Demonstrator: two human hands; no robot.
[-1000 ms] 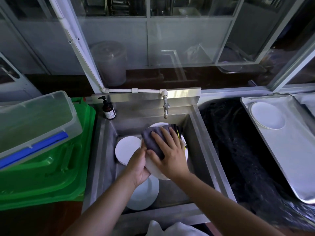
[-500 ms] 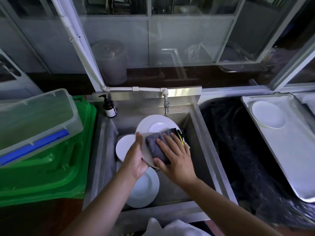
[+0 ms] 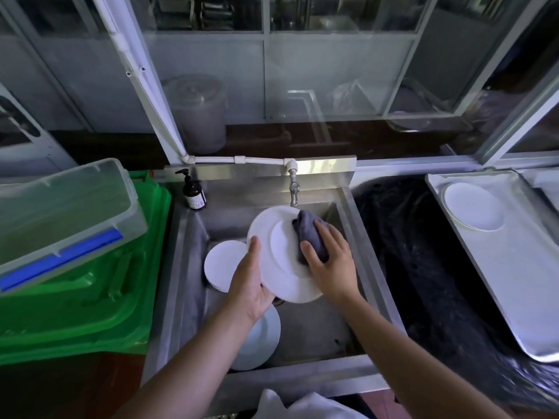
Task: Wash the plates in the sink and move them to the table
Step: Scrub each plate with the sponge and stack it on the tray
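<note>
Over the steel sink (image 3: 367, 252) I hold a large white plate (image 3: 278, 258) tilted, its face towards me. My left hand (image 3: 249, 285) grips its lower left rim with the thumb on the face. My right hand (image 3: 331, 264) presses a grey cloth (image 3: 310, 234) against the plate's right side. A stack of smaller white plates (image 3: 220, 264) lies in the sink to the left. Another white plate (image 3: 257, 343) lies in the near part, partly hidden by my left arm. One white plate (image 3: 473, 205) rests on a metal tray (image 3: 520, 267) at the right.
A tap (image 3: 293, 192) hangs over the sink's back wall, just above the held plate. A dark pump bottle (image 3: 193, 192) stands at the sink's back left corner. A clear box (image 3: 60, 213) sits on a green lid (image 3: 84, 297) to the left. Black plastic (image 3: 423, 252) covers the surface between sink and tray.
The plate has tipped further up and turned its face towards me. My right hand and the cloth moved from the plate's middle to its upper right side. My left hand slid lower on the rim.
</note>
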